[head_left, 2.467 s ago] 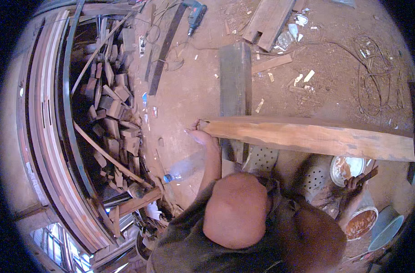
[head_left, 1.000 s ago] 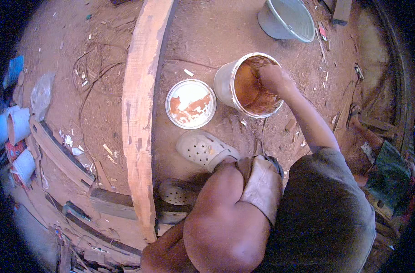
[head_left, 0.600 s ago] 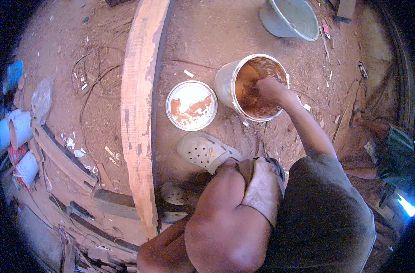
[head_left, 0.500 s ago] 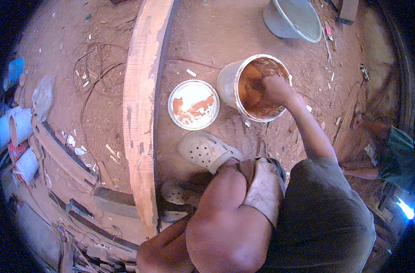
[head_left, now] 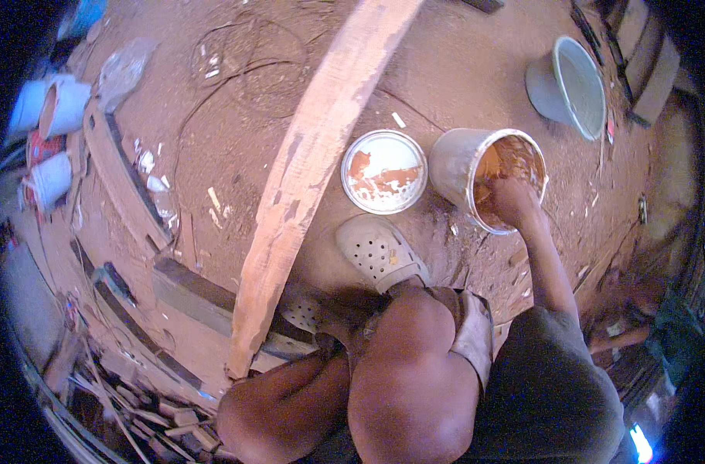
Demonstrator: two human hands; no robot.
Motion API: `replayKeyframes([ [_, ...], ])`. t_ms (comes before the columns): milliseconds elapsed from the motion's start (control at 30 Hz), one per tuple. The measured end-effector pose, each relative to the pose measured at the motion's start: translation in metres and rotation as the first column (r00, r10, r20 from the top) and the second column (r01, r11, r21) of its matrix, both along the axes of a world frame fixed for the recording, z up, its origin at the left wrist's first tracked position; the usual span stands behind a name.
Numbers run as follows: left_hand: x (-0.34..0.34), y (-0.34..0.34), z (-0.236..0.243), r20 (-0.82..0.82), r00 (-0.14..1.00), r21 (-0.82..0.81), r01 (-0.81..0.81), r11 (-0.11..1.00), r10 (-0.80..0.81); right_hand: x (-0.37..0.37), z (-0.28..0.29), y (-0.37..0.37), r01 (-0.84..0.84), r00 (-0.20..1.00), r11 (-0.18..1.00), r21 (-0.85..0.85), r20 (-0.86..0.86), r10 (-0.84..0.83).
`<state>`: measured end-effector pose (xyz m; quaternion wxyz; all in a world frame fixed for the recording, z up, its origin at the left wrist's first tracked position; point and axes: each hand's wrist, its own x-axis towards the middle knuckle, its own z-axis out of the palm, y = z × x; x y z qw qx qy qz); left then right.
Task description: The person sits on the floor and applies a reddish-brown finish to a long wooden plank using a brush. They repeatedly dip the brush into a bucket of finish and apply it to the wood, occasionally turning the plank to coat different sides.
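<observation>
My right hand (head_left: pixel 515 203) reaches into a white bucket (head_left: pixel 450 168) whose inside is coated with reddish-brown paste (head_left: pixel 490 164). The bucket leans with its mouth toward me. The fingers look curled, but the fingertips and whatever they hold are hidden down in the bucket. Left of the bucket, a round white lid (head_left: pixel 389 193) smeared with the same brown paste lies on the ground. A long wooden beam (head_left: pixel 294 182), with darker patches along its face, runs diagonally past the lid. My left hand is out of view.
A grey-green basin (head_left: pixel 544 91) stands tilted at the far right. Beside the beam's near end lies a dark timber (head_left: pixel 194 290). White pails (head_left: pixel 49 182), a plastic bag (head_left: pixel 124 73) and a looped cable (head_left: pixel 189 116) are on the left. Another person's arm (head_left: pixel 619 339) shows at the right.
The view has turned, so the beam now slants and the bucket appears farther right and lower. My right hand is nearer the bucket's near rim, still inside it.
</observation>
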<state>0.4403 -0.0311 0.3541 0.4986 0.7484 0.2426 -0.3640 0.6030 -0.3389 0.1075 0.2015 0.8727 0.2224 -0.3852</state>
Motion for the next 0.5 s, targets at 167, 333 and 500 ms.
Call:
replayKeyframes([
  [167,-0.017,0.017,-0.001,0.008,0.999,0.028,-0.047,0.999,0.047,-0.004,0.041,0.024,0.02,1.0,0.982,0.186,-0.018,-0.017],
  [333,-0.025,0.025,-0.003,0.039,0.995,0.021,-0.094,0.995,0.093,-0.001,0.053,0.011,0.032,0.987,0.97,0.242,0.143,-0.068],
  [500,-0.053,0.037,0.002,0.052,0.972,0.021,-0.229,0.973,0.228,-0.016,0.062,0.028,0.007,0.982,0.961,0.275,0.179,-0.059],
])
